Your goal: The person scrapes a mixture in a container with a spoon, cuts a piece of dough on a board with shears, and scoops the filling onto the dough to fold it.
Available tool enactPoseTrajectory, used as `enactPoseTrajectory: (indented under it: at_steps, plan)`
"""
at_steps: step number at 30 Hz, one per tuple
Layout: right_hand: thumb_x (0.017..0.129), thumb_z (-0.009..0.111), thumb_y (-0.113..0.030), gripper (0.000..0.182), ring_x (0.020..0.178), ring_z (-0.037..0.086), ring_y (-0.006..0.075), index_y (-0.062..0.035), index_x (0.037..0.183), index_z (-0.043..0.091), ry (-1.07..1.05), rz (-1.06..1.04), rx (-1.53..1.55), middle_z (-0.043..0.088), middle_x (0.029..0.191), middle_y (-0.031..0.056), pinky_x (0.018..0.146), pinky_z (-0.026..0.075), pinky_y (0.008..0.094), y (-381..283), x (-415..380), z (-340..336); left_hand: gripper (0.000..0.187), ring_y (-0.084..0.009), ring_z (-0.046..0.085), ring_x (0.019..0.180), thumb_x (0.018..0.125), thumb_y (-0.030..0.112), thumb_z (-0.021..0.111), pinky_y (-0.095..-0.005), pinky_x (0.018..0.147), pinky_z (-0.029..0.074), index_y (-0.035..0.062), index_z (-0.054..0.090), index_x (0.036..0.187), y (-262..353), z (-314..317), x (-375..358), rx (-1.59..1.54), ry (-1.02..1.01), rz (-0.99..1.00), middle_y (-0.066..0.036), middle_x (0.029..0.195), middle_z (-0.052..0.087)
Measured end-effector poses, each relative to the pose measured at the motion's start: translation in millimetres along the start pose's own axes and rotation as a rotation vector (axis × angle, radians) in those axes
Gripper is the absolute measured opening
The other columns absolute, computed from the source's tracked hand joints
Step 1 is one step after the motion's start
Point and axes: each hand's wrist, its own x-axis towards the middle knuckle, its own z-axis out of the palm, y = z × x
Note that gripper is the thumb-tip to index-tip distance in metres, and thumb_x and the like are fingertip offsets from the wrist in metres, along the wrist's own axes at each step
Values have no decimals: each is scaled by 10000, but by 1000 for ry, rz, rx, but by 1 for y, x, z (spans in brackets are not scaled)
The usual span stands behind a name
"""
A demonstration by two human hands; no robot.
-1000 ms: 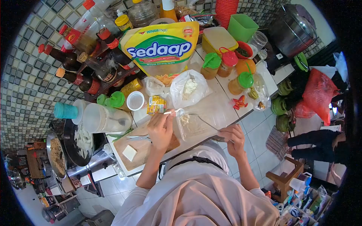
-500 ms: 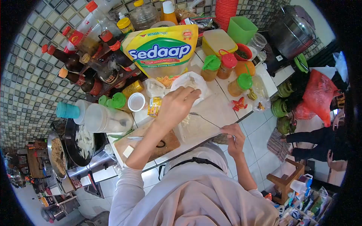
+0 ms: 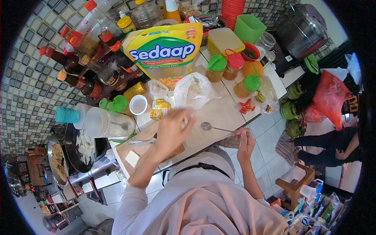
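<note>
Now the metal spoon (image 3: 206, 126) lies level over the clear plastic bag (image 3: 203, 135) on the counter, its handle pinched in the fingers of the right hand (image 3: 244, 138), while the left hand (image 3: 172, 131), blurred so that I cannot tell whether it is open or closed, hovers just beside the spoon's bowl at the bag's mouth. Judging by this, filling the bag is the step in hand, and the next move calls for holding its mouth open under the spoon. Beyond the left hand sit a white bag (image 3: 194, 91) of pale lumps, a big yellow oil pouch (image 3: 164, 49), lidded jars (image 3: 235, 64) of brown paste, and a wok (image 3: 82, 150) of white slices.
</note>
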Motion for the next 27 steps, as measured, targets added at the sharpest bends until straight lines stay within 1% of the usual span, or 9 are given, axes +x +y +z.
enactPoseTrajectory:
  at_steps: [2,4,8,11,14,15,17,24,27]
  plan:
    - [921,362,-162,243,647,491,105,-13,763,471,-23,75,26,559,744,79,604,387,236,-2,1,-2,182,-110,508,588,817,224,570,-226,524,400,48,601,850,2,-2,-45,-445,-300,-329,-51,642,563]
    - [922,360,-163,241,644,497,109,-14,765,467,-47,50,-11,557,743,82,601,386,238,-2,4,-5,258,-59,462,569,863,289,509,-202,502,366,46,597,874,-4,19,-84,-867,-543,-455,0,634,544]
    - [924,352,-166,244,640,512,122,-10,773,462,-86,-11,-116,553,747,97,591,385,244,-3,10,-11,307,-49,430,544,889,326,448,-190,479,343,47,570,929,-17,71,-119,-962,-548,-637,16,665,532]
    - [921,353,-152,240,635,501,123,-5,766,461,-102,-39,-127,548,760,99,588,383,243,-8,15,-13,351,-78,456,592,909,344,382,-202,518,370,40,528,1007,-22,87,-121,-1101,-400,-705,-16,745,546]
    - [916,352,-128,233,631,484,121,-3,748,456,-109,-34,-76,510,732,76,579,384,247,-9,19,-15,341,-67,454,504,899,367,399,-193,389,319,49,519,923,-18,90,-113,-1211,-136,-1006,-28,668,520]
    - [916,352,-128,233,631,484,121,-3,748,456,-120,-36,-79,510,732,76,579,384,247,-9,21,-15,341,-67,454,504,899,367,399,-193,389,319,49,519,923,-20,98,-116,-1218,-126,-1009,-28,668,520]
    - [896,379,-91,204,632,524,111,16,767,496,-99,-64,-60,464,627,35,567,387,230,-12,24,-13,329,-69,426,455,899,355,410,-194,391,319,48,513,841,-21,111,-119,-1211,69,-1005,-19,617,507]
    - [887,398,-98,186,622,531,119,19,774,489,-254,-16,-58,493,648,47,588,408,231,-16,46,-14,313,-91,439,465,889,311,446,-218,425,351,62,501,707,-7,123,-114,-1144,277,-1000,-22,553,476]
    - [879,419,-125,184,619,533,122,16,783,489,-378,-62,-100,533,674,69,598,415,228,-18,62,-21,332,-77,401,425,887,289,460,-203,415,302,61,500,649,11,116,-105,-1174,373,-1026,-2,485,440]
